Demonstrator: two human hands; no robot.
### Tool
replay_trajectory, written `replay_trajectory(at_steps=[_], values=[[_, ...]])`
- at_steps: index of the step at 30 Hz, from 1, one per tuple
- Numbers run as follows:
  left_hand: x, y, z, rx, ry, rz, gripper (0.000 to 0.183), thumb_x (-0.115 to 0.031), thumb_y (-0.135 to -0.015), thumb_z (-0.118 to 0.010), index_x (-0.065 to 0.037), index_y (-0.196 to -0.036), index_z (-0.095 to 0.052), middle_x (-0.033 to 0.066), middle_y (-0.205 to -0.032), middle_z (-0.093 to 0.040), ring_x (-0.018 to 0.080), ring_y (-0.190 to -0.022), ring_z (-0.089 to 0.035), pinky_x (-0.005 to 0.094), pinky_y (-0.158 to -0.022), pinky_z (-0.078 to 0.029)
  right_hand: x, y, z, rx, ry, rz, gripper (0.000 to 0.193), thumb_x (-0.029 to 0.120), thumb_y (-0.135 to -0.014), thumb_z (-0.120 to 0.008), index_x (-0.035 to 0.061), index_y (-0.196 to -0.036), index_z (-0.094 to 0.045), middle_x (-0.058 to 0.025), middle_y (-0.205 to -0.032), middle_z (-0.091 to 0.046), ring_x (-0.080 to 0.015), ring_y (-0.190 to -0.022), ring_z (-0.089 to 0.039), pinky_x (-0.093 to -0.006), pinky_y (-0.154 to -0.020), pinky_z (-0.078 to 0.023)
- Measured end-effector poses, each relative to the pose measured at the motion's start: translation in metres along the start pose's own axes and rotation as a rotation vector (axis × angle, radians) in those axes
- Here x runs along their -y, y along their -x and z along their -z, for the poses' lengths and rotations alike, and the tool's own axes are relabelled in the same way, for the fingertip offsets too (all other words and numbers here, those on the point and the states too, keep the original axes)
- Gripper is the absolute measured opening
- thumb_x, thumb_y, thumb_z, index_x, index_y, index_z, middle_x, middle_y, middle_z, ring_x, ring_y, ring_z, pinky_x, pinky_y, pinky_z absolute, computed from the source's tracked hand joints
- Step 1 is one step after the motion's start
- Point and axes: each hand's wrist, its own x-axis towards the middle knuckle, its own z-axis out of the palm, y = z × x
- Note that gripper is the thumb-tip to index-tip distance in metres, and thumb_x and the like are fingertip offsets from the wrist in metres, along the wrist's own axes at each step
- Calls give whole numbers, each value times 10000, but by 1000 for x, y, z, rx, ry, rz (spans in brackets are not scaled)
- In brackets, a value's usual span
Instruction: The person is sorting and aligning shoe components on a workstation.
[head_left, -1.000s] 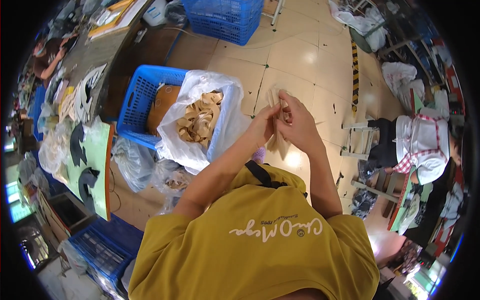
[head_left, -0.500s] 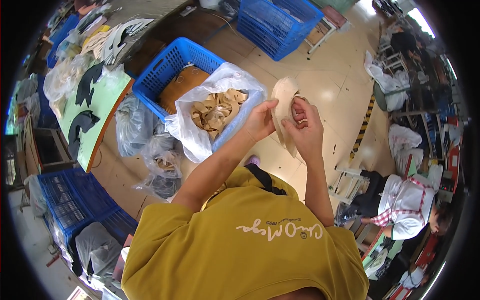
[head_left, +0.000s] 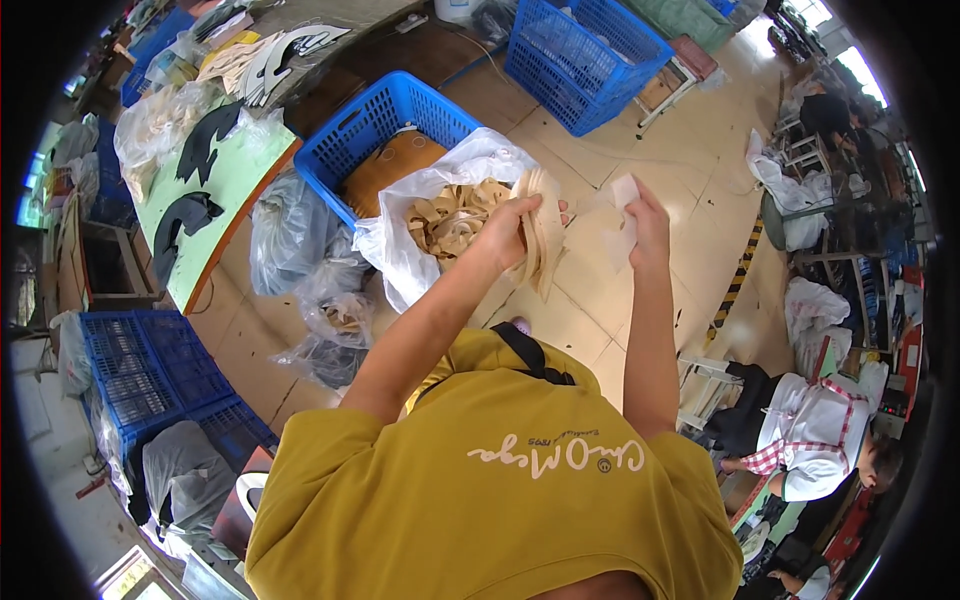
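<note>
My left hand (head_left: 508,232) is closed round a stack of thin beige cut pieces (head_left: 541,225), which hangs beside the rim of a white plastic bag. My right hand (head_left: 648,228) is held apart to the right, its fingers pinching a pale, see-through strip (head_left: 622,215) like backing paper. Tan curled strips (head_left: 452,218) fill the white plastic bag (head_left: 382,238). That bag leans on a blue plastic crate (head_left: 345,125) with brown sheet material (head_left: 385,168) inside.
Left of the crate stands a green-topped table (head_left: 160,215) with black cut pieces. Clear plastic bags (head_left: 285,235) lie on the floor beside it. Another blue crate (head_left: 585,70) stands ahead. At the right, a person in a white shirt (head_left: 820,425) is near a workbench.
My right hand has pulled away from the beige pieces to the right, now with a pale strip in its fingers. My left hand has shifted its grip on the stack, nearer the bag.
</note>
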Motion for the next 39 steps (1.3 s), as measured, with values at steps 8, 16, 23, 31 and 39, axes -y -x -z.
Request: replay_trajectory(at_steps=[8, 16, 23, 31, 39], values=[[-4, 11, 0, 67, -14, -68, 401, -254, -1005, -532, -16, -1326, -493, 136, -1261, -598, 312, -1170, -581, 522, -994, -476, -4, 75, -82, 330, 1227, 533, 510, -14, -791, -538, 47, -1294, -594, -112, -1246, -587, -322, -1086, -616, -399, -907, -506], [-18, 15, 5, 189, -107, -103, 434, -208, -937, -607, 15, -1296, -503, 174, -1184, -629, 312, -1068, -641, 486, -976, -508, -16, 88, -50, 397, 675, 565, 314, 78, -844, -682, 42, -1156, -660, -68, -1189, -637, -178, -957, -635, -289, -782, -516], [-17, 15, -22, 273, -249, -90, 506, -84, -857, -661, 46, -1313, -487, 194, -1183, -650, 297, -1065, -659, 462, -957, -529, 7, 67, -38, -50, 336, 70, 189, 207, -917, -696, 30, -983, -689, -21, -891, -686, -85, -763, -604, -259, -684, -465], [9, -28, -52, 342, -333, 196, 446, -125, -912, -622, 16, -1324, -524, 130, -1213, -635, 269, -1101, -637, 417, -990, -501, -5, 48, 8, -289, -229, 162, 121, 214, -937, -678, 104, -987, -667, 0, -902, -665, -106, -802, -614, -279, -755, -470], [116, -83, -123, 417, -484, 361, 449, -92, -939, -559, 88, -1343, -484, 214, -1286, -616, 336, -1159, -628, 461, -1014, -513, 23, 94, 125, -666, -323, 346, 71, 133, -969, -624, 116, -1038, -630, 1, -907, -623, -95, -643, -599, -236, -494, -463]])
